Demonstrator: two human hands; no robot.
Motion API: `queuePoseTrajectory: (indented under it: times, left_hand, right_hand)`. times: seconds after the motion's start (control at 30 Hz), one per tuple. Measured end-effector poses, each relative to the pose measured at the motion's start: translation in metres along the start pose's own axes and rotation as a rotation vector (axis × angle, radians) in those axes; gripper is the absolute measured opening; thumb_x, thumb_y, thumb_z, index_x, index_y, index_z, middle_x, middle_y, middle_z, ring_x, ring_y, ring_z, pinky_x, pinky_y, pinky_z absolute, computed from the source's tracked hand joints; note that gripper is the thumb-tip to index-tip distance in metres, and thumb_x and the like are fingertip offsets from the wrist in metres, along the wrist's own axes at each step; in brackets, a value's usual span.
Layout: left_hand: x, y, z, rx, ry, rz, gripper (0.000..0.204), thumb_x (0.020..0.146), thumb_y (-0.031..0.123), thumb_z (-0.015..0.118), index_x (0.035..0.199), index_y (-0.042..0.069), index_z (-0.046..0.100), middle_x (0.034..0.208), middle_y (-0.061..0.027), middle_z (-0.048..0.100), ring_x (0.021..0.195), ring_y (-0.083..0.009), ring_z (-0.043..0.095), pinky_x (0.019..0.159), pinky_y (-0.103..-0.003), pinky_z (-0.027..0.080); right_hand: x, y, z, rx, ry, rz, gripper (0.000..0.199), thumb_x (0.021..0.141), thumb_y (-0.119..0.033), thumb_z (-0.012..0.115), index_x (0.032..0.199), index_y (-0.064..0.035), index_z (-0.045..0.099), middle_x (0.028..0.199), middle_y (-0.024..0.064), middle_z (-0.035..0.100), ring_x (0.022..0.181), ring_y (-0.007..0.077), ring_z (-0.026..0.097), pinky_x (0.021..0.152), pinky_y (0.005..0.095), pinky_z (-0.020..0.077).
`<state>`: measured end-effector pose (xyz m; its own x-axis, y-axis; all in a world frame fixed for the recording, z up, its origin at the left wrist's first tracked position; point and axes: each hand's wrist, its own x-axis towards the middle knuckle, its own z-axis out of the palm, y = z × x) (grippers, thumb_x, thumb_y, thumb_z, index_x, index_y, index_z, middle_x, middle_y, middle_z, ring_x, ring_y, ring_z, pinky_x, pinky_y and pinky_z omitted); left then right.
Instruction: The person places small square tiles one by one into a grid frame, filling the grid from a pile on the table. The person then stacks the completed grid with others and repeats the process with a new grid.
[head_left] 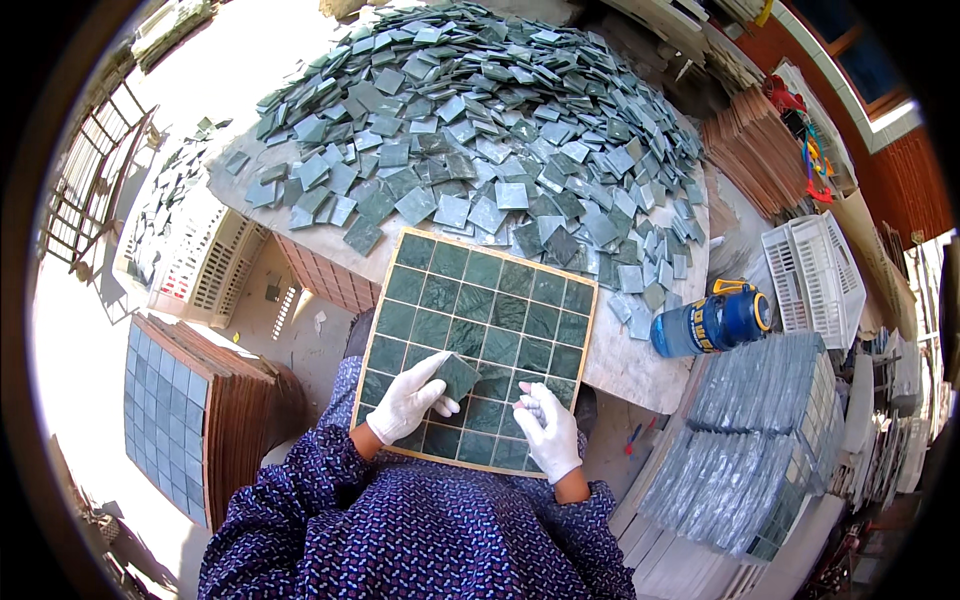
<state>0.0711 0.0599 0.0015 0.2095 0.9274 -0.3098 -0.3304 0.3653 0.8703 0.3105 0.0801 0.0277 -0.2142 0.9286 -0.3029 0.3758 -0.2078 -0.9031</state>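
My left hand [405, 401], in a white glove, pinches a square dark green stone tile [456, 377], tilted above a wood-edged tray [401, 240]. Rows of green square tiles [468, 333] fill the tray in a grid, pale lines between them. The tray lies slanted across my lap, its far side at the table's edge. Over its right lower part is my right hand [549, 432], also gloved, with loosely bent fingers apart and nothing visible in them. What lies under my left hand is hidden.
A big heap of loose tiles [480, 130] covers the stone table [640, 375]. A blue bottle [705, 322] stands at its right edge. Stacked tile sheets are at left [170, 400] and wrapped in plastic at right [720, 470]. White crates [815, 275] stand beyond.
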Motion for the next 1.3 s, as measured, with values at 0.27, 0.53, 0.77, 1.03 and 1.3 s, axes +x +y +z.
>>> queuePoseTrajectory:
  times: [0.27,0.53,0.77,1.03,1.3]
  left_hand:
    - [-0.010,-0.008,0.008,-0.080,-0.144,0.005,0.053,0.098,0.012,0.043,0.145,-0.003,0.023,0.119,-0.0143,0.053,0.091,-0.0186,0.064,0.078,-0.029,0.055]
    - [-0.018,-0.001,0.000,-0.034,-0.105,0.014,0.040,0.096,0.007,0.044,0.135,-0.002,0.042,0.107,-0.0102,0.061,0.092,-0.0127,0.062,0.085,-0.027,0.051]
    - [-0.015,0.011,-0.009,0.143,0.169,0.156,0.038,0.091,0.003,0.050,0.128,-0.003,0.050,0.122,-0.0127,0.059,0.095,-0.0163,0.064,0.080,-0.027,0.053]
    - [-0.039,0.014,-0.092,0.362,0.697,0.379,0.032,0.087,-0.002,0.050,0.119,-0.003,0.057,0.110,-0.0101,0.064,0.101,-0.0163,0.061,0.090,-0.028,0.047]
    - [-0.043,-0.003,-0.124,0.753,0.872,0.379,0.035,0.084,0.011,0.058,0.118,0.001,0.058,0.112,-0.0194,0.063,0.105,-0.0330,0.062,0.091,-0.036,0.048]
  right_hand:
    - [0.044,-0.029,0.021,-0.130,-0.339,-0.074,0.035,0.085,-0.017,0.063,0.116,-0.0020,0.060,0.104,0.0148,0.067,0.091,0.0206,0.066,0.079,0.0307,0.0509]
    - [0.038,-0.052,0.031,-0.215,-0.272,-0.217,0.023,0.081,-0.013,0.066,0.102,-0.0030,0.066,0.097,0.0132,0.068,0.088,0.0237,0.067,0.078,0.0317,0.0514]
    - [0.060,-0.044,0.005,-0.163,-0.098,-0.209,0.013,0.083,-0.008,0.063,0.095,-0.0020,0.064,0.087,0.0088,0.067,0.081,0.0189,0.066,0.071,0.0296,0.0512]
    - [0.059,-0.007,-0.089,0.537,0.391,-0.084,0.033,0.094,-0.016,0.056,0.122,-0.0004,0.050,0.109,0.0076,0.056,0.090,0.0129,0.056,0.075,0.0226,0.0469]
    - [-0.015,0.063,-0.059,0.341,0.565,0.135,0.024,0.092,-0.013,0.054,0.110,0.0011,0.055,0.096,0.0079,0.059,0.079,0.0123,0.057,0.067,0.0240,0.0475]
